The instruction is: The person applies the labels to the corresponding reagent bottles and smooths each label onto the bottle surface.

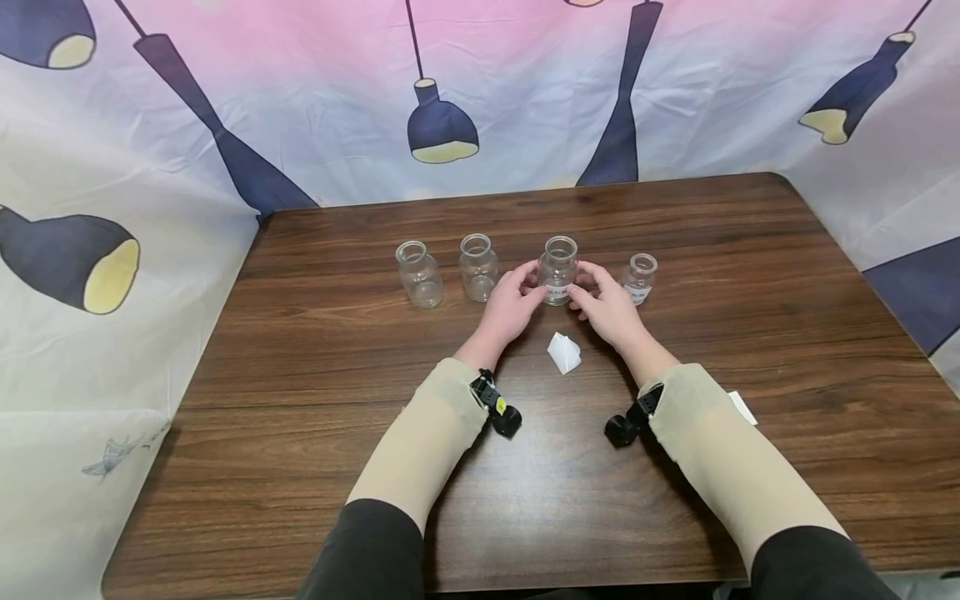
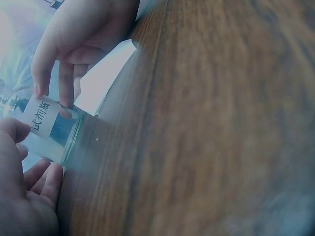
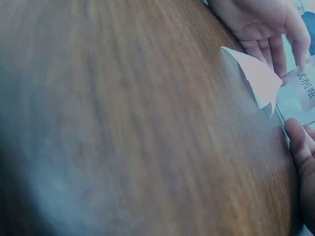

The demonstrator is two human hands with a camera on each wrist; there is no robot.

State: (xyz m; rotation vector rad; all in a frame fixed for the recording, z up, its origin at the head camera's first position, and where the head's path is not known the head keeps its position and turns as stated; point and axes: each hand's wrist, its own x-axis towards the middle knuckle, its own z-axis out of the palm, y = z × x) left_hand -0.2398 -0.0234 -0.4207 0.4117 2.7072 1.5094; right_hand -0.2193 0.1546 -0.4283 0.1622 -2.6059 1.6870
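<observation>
A clear glass reagent bottle (image 1: pixel 558 260) stands upright on the table between both hands. Across its lower front runs a white label (image 2: pixel 43 115) printed with dark characters. My left hand (image 1: pixel 512 304) holds the bottle from the left, its thumb at the label's left end. From the other side my right hand (image 1: pixel 606 310) holds it too, thumb at the label's right end. Closer to me lies a folded white paper piece (image 1: pixel 564 352), which looks like label backing. Just right of the right hand is a smaller labelled glass bottle (image 1: pixel 641 277).
Two unlabelled glass bottles, one farther left (image 1: pixel 422 279) and one nearer the left hand (image 1: pixel 478 268), stand on the wooden table (image 1: pixel 300 400). Another white paper piece (image 1: pixel 742 408) shows partly beside the right sleeve. A printed cloth (image 1: pixel 517 108) hangs behind the table.
</observation>
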